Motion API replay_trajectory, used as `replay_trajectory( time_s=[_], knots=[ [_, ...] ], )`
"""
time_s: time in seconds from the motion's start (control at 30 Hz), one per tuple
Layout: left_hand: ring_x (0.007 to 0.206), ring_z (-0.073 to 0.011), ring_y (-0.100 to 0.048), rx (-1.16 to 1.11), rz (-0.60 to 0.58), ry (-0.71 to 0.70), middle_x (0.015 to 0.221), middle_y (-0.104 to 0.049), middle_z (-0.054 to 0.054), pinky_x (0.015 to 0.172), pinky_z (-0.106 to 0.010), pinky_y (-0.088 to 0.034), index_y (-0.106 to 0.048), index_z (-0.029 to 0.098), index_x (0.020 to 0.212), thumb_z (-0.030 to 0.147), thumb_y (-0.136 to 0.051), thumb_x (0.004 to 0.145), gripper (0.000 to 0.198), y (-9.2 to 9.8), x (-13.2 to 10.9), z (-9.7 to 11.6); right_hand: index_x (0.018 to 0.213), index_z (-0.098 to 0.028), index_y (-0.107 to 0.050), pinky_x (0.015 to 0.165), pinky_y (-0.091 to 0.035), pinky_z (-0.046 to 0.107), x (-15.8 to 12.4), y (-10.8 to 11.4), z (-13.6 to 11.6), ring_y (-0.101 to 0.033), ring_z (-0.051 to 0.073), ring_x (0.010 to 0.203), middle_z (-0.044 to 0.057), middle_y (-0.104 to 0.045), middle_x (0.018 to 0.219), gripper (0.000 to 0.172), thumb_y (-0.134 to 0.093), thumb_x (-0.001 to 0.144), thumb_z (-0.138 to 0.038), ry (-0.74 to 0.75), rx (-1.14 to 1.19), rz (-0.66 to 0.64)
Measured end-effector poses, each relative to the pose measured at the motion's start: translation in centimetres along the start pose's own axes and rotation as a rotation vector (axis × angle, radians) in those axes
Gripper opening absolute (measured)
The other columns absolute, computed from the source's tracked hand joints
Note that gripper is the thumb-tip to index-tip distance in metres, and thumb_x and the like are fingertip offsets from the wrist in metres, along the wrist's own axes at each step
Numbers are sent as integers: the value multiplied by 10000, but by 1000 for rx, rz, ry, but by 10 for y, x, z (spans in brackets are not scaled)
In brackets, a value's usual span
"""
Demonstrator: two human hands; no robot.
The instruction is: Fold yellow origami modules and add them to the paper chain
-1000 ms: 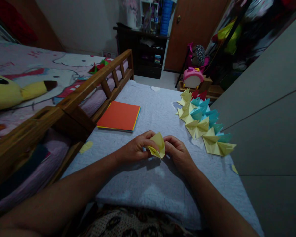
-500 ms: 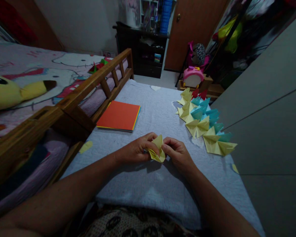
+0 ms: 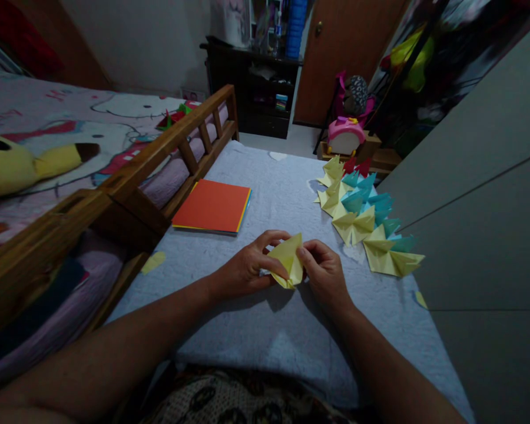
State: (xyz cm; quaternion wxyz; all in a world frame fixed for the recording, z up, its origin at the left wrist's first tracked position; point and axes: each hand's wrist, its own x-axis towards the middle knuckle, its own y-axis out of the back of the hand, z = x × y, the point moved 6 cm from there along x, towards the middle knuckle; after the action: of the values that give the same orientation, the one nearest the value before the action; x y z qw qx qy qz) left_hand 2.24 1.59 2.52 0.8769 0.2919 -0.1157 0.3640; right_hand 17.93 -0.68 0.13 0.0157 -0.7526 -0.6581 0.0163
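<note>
Between my hands, just above the cloth-covered surface, is a folded yellow paper (image 3: 288, 256). My left hand (image 3: 250, 265) grips its left side, with the thumb pressed across the lower part. Thumb and fingers of my right hand (image 3: 325, 271) pinch its right edge. A stack of square paper (image 3: 214, 206), orange on top, lies beyond my left hand. To the right stand several folded yellow papers (image 3: 353, 224) in a slanting row, beside several folded blue papers (image 3: 360, 197) and a few red ones (image 3: 363, 166).
The light blue cloth (image 3: 271, 188) covers the surface. A wooden bed rail (image 3: 188, 156) runs along the left, with a yellow plush toy (image 3: 22, 165) behind it. A pale cabinet (image 3: 490, 224) stands on the right. A pink toy (image 3: 345, 135) is beyond the far edge.
The yellow paper has turned and now shows a broader, flatter face with a taller point. My right hand has shifted slightly right and up; my left fingers have lifted a little.
</note>
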Motion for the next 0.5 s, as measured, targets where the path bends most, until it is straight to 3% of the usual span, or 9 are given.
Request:
replay_trajectory(
  time_s=[0.2, 0.37, 0.5],
  knots=[
    [1176, -230, -530, 45, 85, -34, 1466, -379, -51, 973, -402, -511, -701, 250, 950, 151, -705, 870, 127, 4, 2, 8, 784, -204, -635, 493, -401, 228, 0, 5, 1, -510, 112, 545, -29, -587, 637, 214, -691, 839, -403, 42, -31, 72],
    [1114, -231, -563, 113, 109, -49, 1430, -407, -105, 978, -431, -515, -605, 262, 1193, 166, -740, 830, 398, 3, 1, 7, 795, -201, -628, 549, -421, 241, 0, 3, 3, -526, 117, 589, -24, -601, 677, 145, -680, 833, -331, 81, -79, 52],
    [1008, -181, -578, 97, 53, -22, 1434, -398, -65, 910, -394, -541, -691, 242, 987, 129, -716, 838, 189, -1, 0, 3, 798, -200, -625, 589, -428, 248, 0, 4, 4, -526, 121, 631, -20, -587, 703, 119, -670, 828, -305, 109, -132, 50]
  ],
)
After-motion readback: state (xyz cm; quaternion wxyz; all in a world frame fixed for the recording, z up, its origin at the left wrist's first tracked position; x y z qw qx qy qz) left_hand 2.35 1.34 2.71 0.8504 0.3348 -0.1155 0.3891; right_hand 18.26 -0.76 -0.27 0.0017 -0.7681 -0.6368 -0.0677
